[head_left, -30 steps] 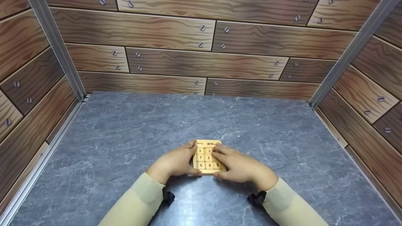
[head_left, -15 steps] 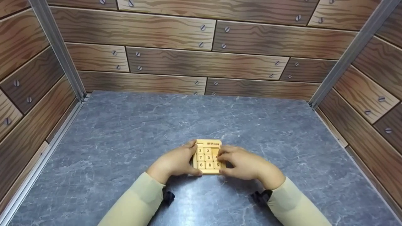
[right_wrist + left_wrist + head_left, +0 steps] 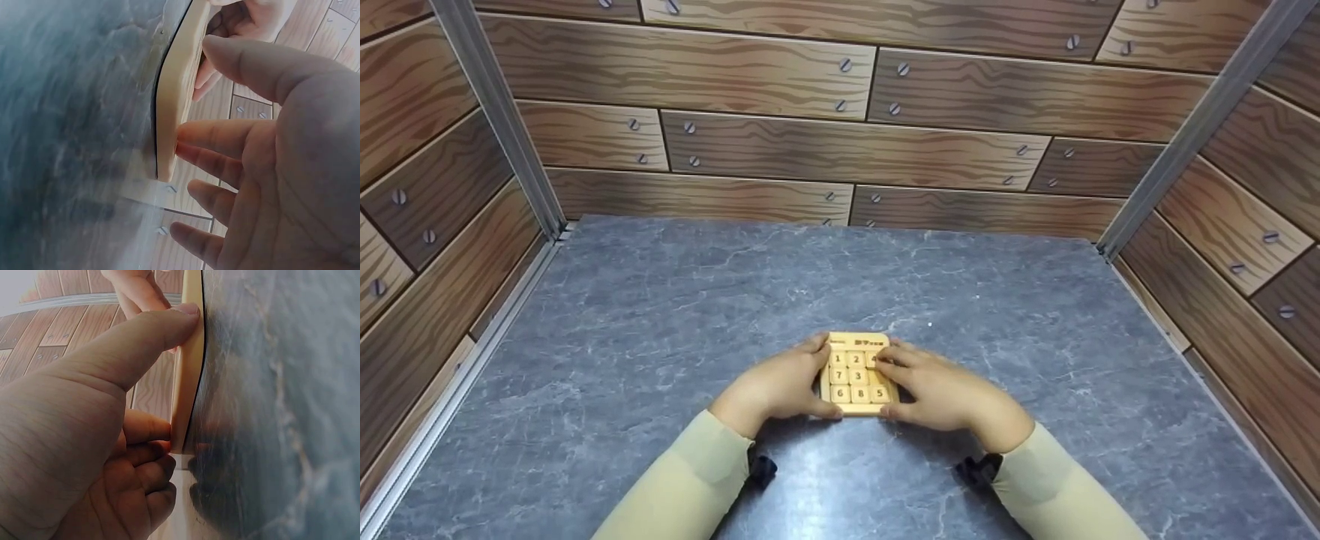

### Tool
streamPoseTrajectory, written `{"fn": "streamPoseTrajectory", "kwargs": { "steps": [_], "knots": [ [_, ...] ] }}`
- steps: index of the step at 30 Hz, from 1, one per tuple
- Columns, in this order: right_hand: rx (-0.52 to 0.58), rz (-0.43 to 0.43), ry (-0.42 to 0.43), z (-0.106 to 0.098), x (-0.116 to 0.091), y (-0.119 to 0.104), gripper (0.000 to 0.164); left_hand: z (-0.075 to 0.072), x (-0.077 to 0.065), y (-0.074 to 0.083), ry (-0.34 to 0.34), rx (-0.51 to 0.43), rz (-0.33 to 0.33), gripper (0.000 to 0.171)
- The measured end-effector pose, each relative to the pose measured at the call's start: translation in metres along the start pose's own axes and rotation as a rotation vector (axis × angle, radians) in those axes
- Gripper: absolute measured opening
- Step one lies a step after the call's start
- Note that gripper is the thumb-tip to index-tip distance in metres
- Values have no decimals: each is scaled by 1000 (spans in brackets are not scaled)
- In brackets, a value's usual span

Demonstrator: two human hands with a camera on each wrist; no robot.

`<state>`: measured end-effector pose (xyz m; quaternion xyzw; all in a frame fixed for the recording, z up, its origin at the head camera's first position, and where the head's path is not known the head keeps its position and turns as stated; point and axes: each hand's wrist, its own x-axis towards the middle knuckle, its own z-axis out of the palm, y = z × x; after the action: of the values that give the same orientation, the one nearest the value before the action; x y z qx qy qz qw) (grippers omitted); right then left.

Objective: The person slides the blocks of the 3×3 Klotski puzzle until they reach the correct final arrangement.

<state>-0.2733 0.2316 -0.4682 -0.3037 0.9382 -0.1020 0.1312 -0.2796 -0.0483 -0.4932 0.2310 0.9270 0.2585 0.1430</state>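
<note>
A pale yellow number sliding puzzle (image 3: pixel 858 410) lies flat on the table in the head view. My left hand (image 3: pixel 780 386) grips its left side, thumb at the near corner and fingers by the far one. With fairly straight fingertips, my right hand (image 3: pixel 941 390) touches the tile marked 4 (image 3: pixel 871 358) in the top right slot. Its thumb is close to the near right corner. Below that tile, the middle right slot shows bare board. In the right wrist view the other fingers (image 3: pixel 208 199) are spread beyond the puzzle's edge (image 3: pixel 170 95).
The blue-grey marbled tabletop (image 3: pixel 720 300) extends around the puzzle. Wood-patterned walls (image 3: pixel 780 142) enclose the back and sides, with metal posts (image 3: pixel 499 112) at the back corners. A dark wrist mount (image 3: pixel 979 471) shows under the right sleeve.
The right fingers moved off the 2 tile, back to the right, then slid the 4 tile up from the middle right slot to the top right one. The left hand stayed put.
</note>
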Motion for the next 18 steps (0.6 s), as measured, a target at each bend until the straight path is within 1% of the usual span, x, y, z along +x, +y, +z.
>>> {"fn": "streamPoseTrajectory", "kwargs": {
  "steps": [4,7,11,18],
  "knots": [
    [-13,-9,12,0,-3,-5,82,-1,-1,1,4,10,5,114],
    [-13,-57,6,0,-5,-11,81,-1,-1,1,8,16,8,115],
    [0,-116,-32,1,-5,-17,78,-1,-1,1,8,15,6,115],
    [14,-103,-64,0,-4,-18,75,-1,-1,1,5,17,3,116]
  ]
}}
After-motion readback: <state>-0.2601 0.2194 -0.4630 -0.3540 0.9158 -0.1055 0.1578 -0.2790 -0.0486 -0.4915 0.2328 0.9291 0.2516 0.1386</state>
